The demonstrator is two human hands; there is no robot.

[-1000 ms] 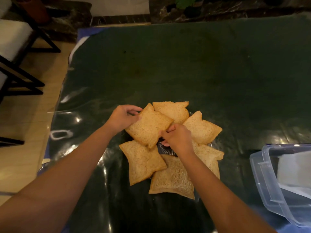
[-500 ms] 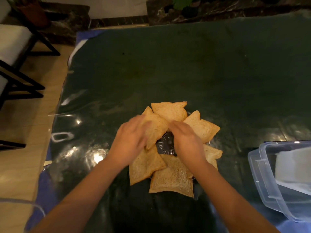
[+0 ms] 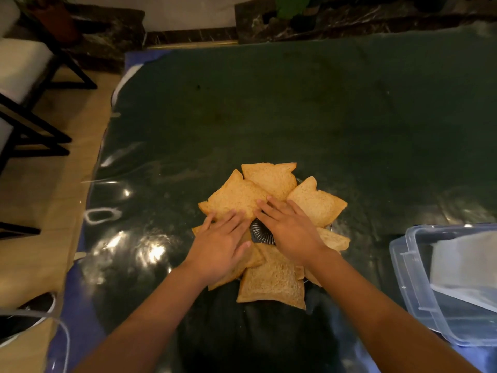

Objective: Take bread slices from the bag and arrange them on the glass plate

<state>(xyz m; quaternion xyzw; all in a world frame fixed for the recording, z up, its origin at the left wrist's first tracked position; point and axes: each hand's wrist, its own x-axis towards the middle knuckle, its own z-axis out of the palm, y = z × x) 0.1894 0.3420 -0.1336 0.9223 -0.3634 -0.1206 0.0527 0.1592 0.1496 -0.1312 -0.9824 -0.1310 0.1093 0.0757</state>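
Several brown bread slices lie in a ring on the glass plate (image 3: 262,232), whose ribbed centre shows between my hands. The upper-left slice (image 3: 234,197) lies flat, overlapping the far slice (image 3: 271,177). Another slice (image 3: 318,201) sits at the right and one (image 3: 274,282) nearest me. My left hand (image 3: 219,244) rests flat, fingers spread, on the left slices, fingertips touching the upper-left slice. My right hand (image 3: 291,228) lies flat over the plate's right side, fingertips at that same slice's edge. Neither hand grips anything. The bread bag is not in view.
The plate sits on a dark green table cover (image 3: 295,109) under glossy clear plastic. A clear plastic container (image 3: 411,267) with white contents stands at the right edge. Black-framed chairs (image 3: 24,84) stand on the wooden floor to the left. A white cable (image 3: 63,332) lies lower left.
The upper-left slice, held up by both hands a second ago, now lies flat on the ring. Both hands have let go and flattened with open fingers over the slices.
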